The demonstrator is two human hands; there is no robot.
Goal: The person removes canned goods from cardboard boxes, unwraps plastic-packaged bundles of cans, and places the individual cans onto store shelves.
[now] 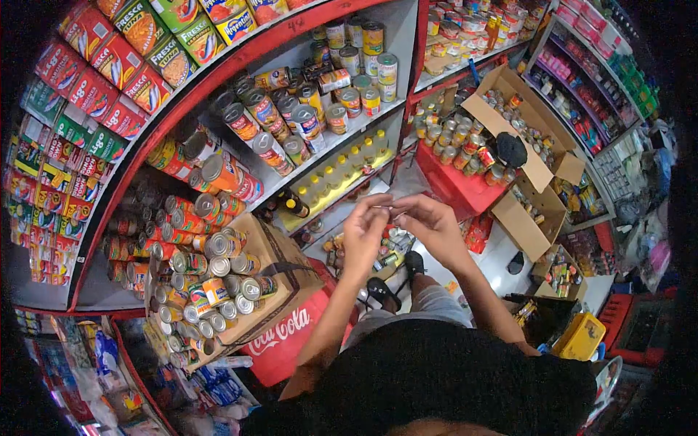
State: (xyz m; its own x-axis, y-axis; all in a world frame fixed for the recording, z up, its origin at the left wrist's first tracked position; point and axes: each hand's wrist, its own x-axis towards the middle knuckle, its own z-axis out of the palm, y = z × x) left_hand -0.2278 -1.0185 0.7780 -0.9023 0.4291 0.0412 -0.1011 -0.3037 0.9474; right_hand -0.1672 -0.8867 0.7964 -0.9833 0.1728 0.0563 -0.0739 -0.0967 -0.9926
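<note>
My left hand (363, 231) and my right hand (435, 227) are raised in front of me, their fingertips meeting. The fingers of both are bent in a pinch, and whatever may be between them is too small to make out. Below the hands, several small packs and cans (392, 251) lie low down near my feet. To the left of my left hand, a cardboard box (283, 291) full of cans (216, 291) rests on a red Coca-Cola case (280, 338).
Shelves (342, 138) of cans and yellow-capped bottles (349, 163) stand ahead. A red case (462, 185) at the right carries more cans and a black cap (511, 150). Open cardboard boxes (523, 218) line the right side, with a yellow container (579, 336) nearer me.
</note>
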